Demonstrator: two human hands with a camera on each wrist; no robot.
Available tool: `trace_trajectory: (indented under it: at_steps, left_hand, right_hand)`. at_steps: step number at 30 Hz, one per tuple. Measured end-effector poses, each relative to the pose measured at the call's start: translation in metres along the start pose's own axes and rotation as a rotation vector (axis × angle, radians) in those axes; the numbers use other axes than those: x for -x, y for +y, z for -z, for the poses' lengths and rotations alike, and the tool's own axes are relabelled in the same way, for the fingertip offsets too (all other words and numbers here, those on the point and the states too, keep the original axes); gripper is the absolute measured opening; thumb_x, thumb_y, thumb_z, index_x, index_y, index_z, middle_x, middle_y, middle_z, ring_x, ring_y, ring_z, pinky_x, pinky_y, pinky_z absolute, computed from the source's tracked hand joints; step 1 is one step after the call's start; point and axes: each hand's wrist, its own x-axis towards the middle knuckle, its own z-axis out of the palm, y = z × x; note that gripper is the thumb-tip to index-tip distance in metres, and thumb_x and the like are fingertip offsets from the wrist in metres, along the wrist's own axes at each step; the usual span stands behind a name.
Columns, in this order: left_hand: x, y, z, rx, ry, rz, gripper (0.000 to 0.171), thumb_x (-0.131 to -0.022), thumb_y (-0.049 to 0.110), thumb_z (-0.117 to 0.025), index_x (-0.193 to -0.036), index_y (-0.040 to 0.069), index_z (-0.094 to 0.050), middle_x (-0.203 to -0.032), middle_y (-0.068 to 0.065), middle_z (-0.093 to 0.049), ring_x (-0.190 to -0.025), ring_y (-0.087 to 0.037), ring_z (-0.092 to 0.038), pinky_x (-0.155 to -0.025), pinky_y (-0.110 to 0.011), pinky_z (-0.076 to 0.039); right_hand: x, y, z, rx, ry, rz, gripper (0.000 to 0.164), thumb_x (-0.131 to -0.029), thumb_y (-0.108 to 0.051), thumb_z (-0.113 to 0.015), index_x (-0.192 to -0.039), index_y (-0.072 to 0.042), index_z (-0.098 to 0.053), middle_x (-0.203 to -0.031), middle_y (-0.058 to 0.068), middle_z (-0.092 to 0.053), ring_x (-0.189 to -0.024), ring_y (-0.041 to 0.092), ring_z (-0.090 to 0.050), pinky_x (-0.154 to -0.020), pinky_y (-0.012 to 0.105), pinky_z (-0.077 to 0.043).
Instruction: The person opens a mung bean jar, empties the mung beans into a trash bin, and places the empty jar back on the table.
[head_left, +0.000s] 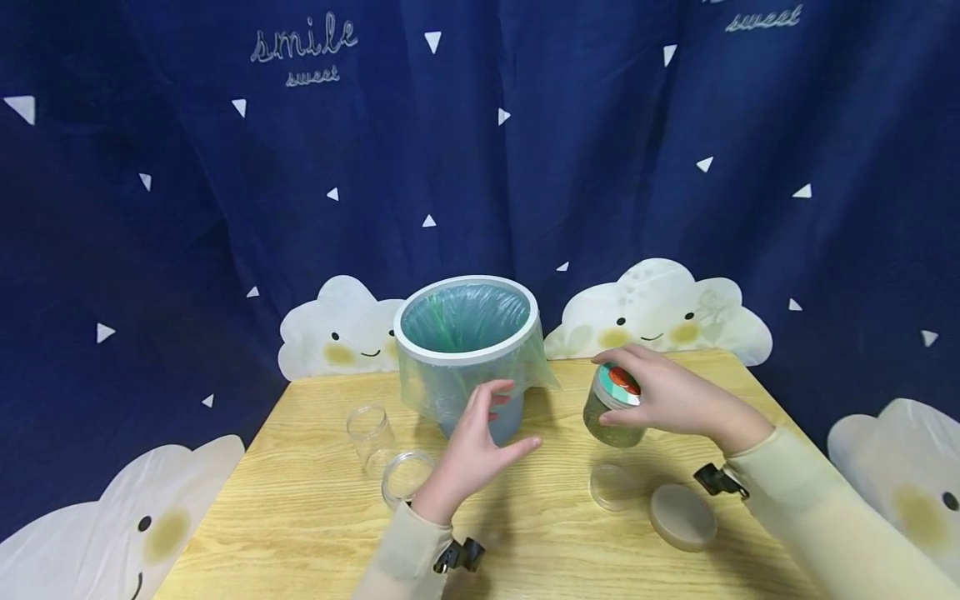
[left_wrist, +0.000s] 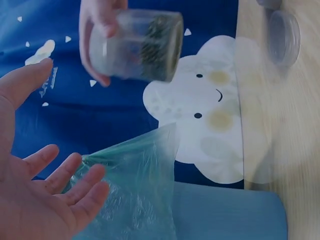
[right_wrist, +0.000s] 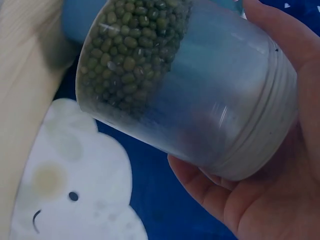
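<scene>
My right hand (head_left: 678, 396) grips a clear jar (head_left: 613, 417) by its lidded end, above the right side of the table. Small green beans (right_wrist: 130, 55), like mung beans, fill its bottom part in the right wrist view. Its top carries a teal and red label (head_left: 622, 383). My left hand (head_left: 474, 450) is in front of the bin, thumb and fingers spread apart with nothing between them. In the left wrist view the left fingers (left_wrist: 82, 192) are loosely bent, and the jar is apart from them.
A blue bin (head_left: 504, 417) with a white rim and a green liner stands at the table's back. Two clear containers (head_left: 369, 429) are on the left, one partly behind my left wrist. A clear lid (head_left: 611, 487) and a greyish round lid (head_left: 682, 515) lie on the right.
</scene>
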Motion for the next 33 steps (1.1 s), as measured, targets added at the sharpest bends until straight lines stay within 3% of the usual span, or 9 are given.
trace_trajectory:
  at_steps: [10, 22, 33]
  left_hand:
    - [0.004, 0.001, -0.014, 0.084, 0.073, 0.0, 0.087, -0.08, 0.029, -0.09, -0.149, 0.015, -0.037, -0.149, -0.01, -0.048, -0.136, -0.03, -0.05, -0.11, -0.055, -0.045]
    - [0.002, -0.003, -0.018, 0.147, 0.023, 0.033, 0.09, -0.082, 0.027, -0.089, -0.151, 0.012, -0.034, -0.153, -0.014, -0.046, -0.14, -0.032, -0.047, -0.112, -0.057, -0.043]
    - [-0.001, -0.002, -0.022, 0.173, -0.007, 0.06, 0.094, -0.08, 0.029, -0.09, -0.154, 0.015, -0.032, -0.156, -0.001, -0.043, -0.141, -0.024, -0.045, -0.115, -0.052, -0.04]
  right_hand:
    - [-0.011, -0.029, -0.001, -0.011, 0.041, 0.089, 0.072, -0.078, -0.043, -0.09, -0.139, -0.021, -0.059, -0.125, 0.003, -0.06, -0.101, 0.015, -0.06, -0.086, 0.038, -0.054]
    - [-0.02, -0.055, -0.005, -0.068, 0.051, 0.144, 0.077, -0.078, -0.048, -0.088, -0.143, -0.017, -0.06, -0.129, 0.001, -0.061, -0.107, 0.014, -0.06, -0.089, 0.036, -0.055]
    - [-0.026, -0.07, -0.011, -0.082, 0.064, 0.175, 0.077, -0.077, -0.051, -0.088, -0.141, -0.016, -0.062, -0.131, 0.003, -0.061, -0.108, 0.015, -0.062, -0.088, 0.034, -0.056]
